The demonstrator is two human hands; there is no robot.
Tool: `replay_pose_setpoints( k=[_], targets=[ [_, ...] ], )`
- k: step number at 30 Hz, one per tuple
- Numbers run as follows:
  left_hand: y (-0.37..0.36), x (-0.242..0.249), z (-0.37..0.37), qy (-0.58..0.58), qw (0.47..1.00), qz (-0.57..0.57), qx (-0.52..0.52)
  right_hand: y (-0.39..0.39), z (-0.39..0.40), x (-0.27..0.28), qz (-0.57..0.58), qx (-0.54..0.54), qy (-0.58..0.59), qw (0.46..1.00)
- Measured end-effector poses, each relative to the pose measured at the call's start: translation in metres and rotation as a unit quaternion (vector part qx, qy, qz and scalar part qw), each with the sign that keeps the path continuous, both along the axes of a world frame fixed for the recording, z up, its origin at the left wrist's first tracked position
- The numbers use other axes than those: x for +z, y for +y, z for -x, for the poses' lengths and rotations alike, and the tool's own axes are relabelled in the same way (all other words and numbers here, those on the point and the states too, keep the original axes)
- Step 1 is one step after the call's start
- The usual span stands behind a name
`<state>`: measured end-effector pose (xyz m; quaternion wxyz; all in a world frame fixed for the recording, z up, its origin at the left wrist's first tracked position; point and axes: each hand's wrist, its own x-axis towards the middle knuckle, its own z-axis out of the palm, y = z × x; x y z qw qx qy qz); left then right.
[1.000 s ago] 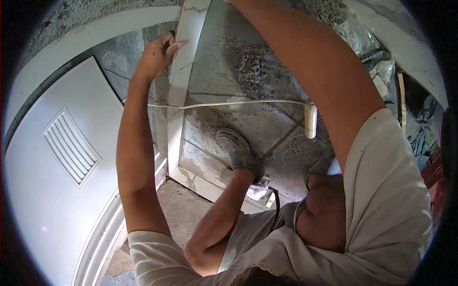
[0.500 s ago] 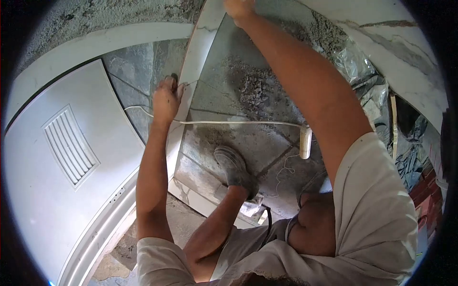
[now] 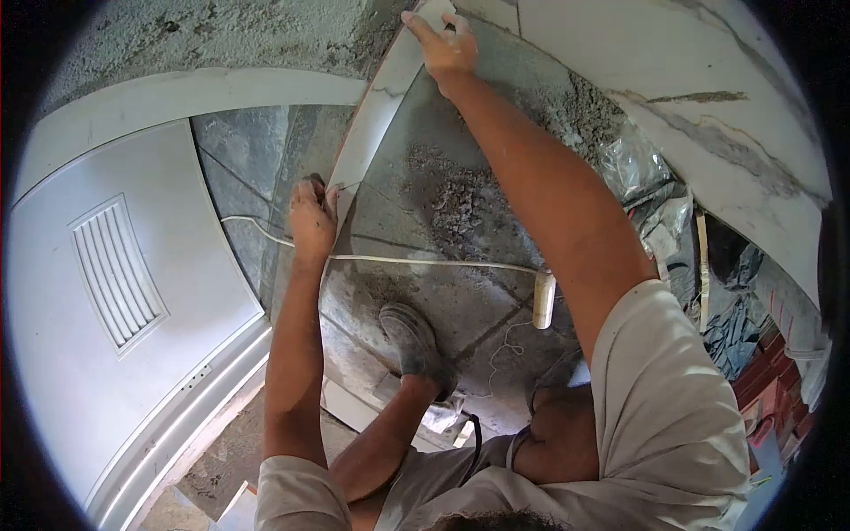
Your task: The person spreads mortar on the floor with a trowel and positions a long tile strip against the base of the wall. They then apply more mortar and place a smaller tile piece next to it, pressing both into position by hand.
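A long white marble-patterned tile strip point(image 3: 382, 111) runs from the top of the view down toward the middle. At its far end my right hand point(image 3: 450, 55) spans the strip, thumb on the left edge and fingers over the right side. Lower down, my left hand point(image 3: 312, 217) is closed at the strip's left edge, its thumb against the strip and its fingers curled. A small dark spot shows by those fingertips. Below my left hand, a white cable point(image 3: 425, 260) crosses the strip and ends at a pale cylinder point(image 3: 544, 299) on the floor.
A white door with a louvred vent point(image 3: 119, 274) lies to the left. Crumbled mortar point(image 3: 460, 199) is scattered over grey floor tiles. Large marble-patterned slabs point(image 3: 708, 106) stand at the upper right, near plastic sheeting point(image 3: 633, 164). My shoe point(image 3: 412, 341) rests on the floor.
The view has shifted, so most things sit lower in it. My right hand now shows fully at the strip's far end. My left hand stays by the strip's left edge.
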<state>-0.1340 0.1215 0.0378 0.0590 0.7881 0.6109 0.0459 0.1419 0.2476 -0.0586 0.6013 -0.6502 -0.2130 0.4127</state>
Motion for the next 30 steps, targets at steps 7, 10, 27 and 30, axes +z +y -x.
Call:
replay_pose_setpoints(
  k=[7, 10, 27, 30],
  targets=[
    [0.000, 0.002, -0.003, -0.021, 1.000, -0.008, -0.015, 0.001, -0.003, 0.009, 0.037, 0.014, 0.006, 0.999],
    [0.001, 0.000, -0.002, -0.022, 1.000, -0.014, -0.011, 0.001, -0.005, 0.008, 0.035, 0.022, 0.014, 0.999],
    [-0.002, -0.001, -0.001, -0.025, 0.999, -0.025, 0.011, -0.002, 0.000, 0.003, -0.030, 0.001, -0.044, 0.999],
    [-0.006, -0.002, 0.003, -0.036, 0.998, -0.021, 0.048, 0.001, 0.001, -0.006, -0.052, 0.005, -0.022, 0.998]
  ],
)
